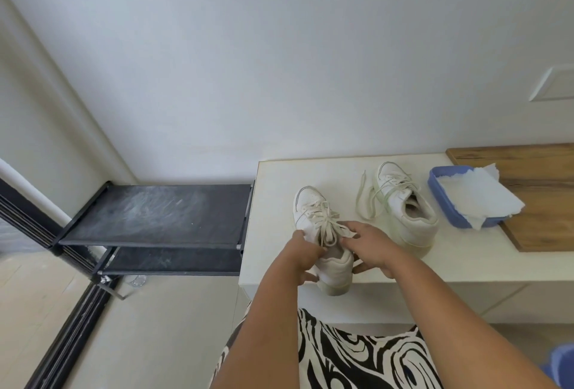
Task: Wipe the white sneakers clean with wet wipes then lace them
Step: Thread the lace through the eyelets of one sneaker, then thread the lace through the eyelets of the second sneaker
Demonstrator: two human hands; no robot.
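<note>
Hands: left hand and right hand grip near sneaker, fingers pinching its laces | Step: lacing, judged; next needs taut pulls | Beyond right hand: second sneaker, loosely laced; wipes tray.

Bare forearms, black-and-white swirl-patterned garment

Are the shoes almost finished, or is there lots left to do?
About halfway. The near sneaker is laced with a bow; both hands, left hand and right hand, hold it. The far sneaker has loose laces trailing on the table, so it needs lacing. Wipes sit in the blue tray.
</note>
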